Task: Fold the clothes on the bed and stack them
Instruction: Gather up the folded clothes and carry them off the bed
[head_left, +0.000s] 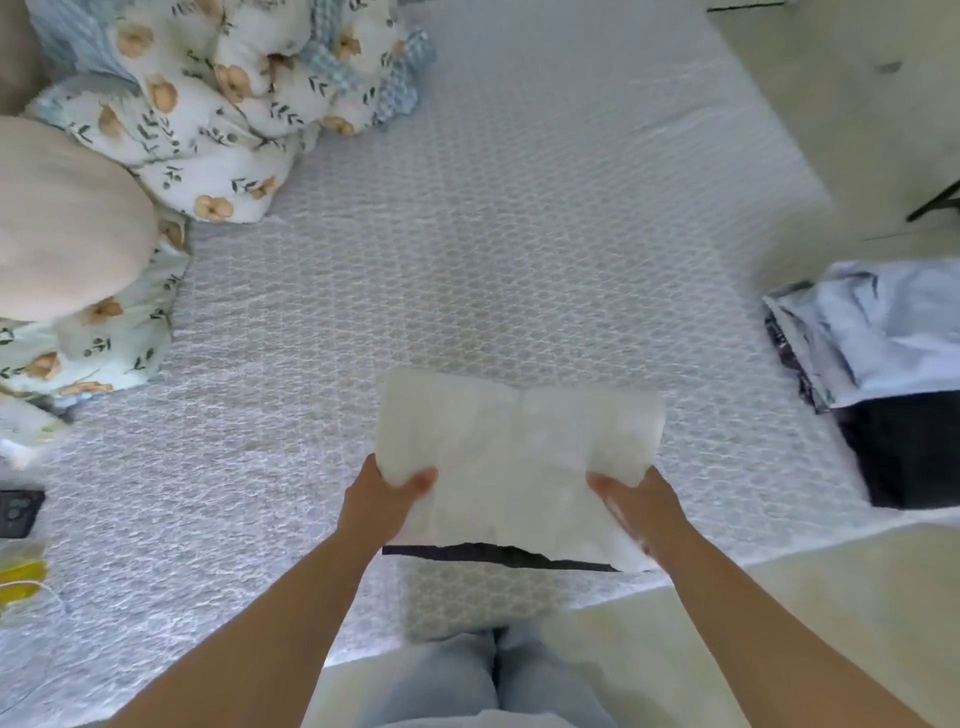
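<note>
A folded white garment (514, 457) with a dark strip along its near edge is held flat above the bed's near edge. My left hand (387, 493) grips its left side, thumb on top. On the right side my right hand (636, 504) grips it the same way. A stack of folded clothes (883, 358) lies at the right edge of the bed, pale blue on top and a black piece (914, 452) nearer to me.
The bed (467, 234) has a white textured cover. A floral duvet (218, 98) is bunched at the far left, beside a beige pillow (62, 223). A dark phone (18, 512) and a yellow item (18, 577) lie at the left edge. Pale floor lies to the right.
</note>
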